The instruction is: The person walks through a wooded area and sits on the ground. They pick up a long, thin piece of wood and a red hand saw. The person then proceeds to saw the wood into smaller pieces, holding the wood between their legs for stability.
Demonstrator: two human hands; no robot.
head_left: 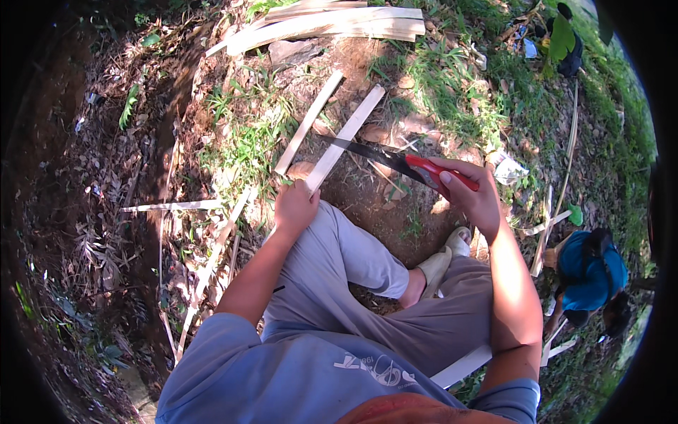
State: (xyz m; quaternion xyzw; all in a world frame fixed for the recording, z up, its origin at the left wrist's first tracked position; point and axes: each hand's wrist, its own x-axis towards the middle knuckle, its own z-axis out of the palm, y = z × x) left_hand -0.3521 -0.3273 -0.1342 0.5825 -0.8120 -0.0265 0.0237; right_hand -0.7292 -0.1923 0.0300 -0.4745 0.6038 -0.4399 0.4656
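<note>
My left hand (296,205) is closed round the near end of a pale wooden strip (347,133), beside my bent knee. The strip slants away from me to the upper right. In my right hand (470,194) is a hand saw (402,164), gripped by its red handle. Its dark blade points left, and the tip overlaps the strip in view; whether it touches the wood I cannot tell. A second, shorter wooden strip (309,122) lies just left of the held one, roughly parallel to it.
A pile of pale wooden strips (346,25) lies at the far side. More thin strips (212,268) lie on the ground to my left. A person in a blue top (592,272) bends down at the right. Stones, grass and leaf litter cover the slope.
</note>
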